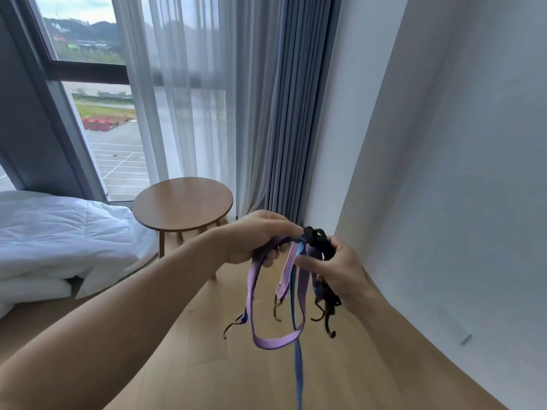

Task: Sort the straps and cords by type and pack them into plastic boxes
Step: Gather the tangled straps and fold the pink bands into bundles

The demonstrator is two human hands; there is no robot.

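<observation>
Straps hang bunched between my two hands, above the wooden floor (pixel 207 365) and well clear of the round worktop (pixel 183 202). My left hand (pixel 254 241) has its fingers (pixel 284 229) curled over the top of the purple strap (pixel 275 343), whose loop drops straight down. My right hand (pixel 343 273) grips the black buckle (pixel 315 234) and the dark cords with hooks (pixel 331 332), one finger lying out toward the purple webbing. A blue strap (pixel 297 359) falls lowest, between the two, and I cannot tell which hand carries it. Everything runs vertically from one shared top point, so I judge separating means drawing the hands sideways apart. No plastic box is in view.
</observation>
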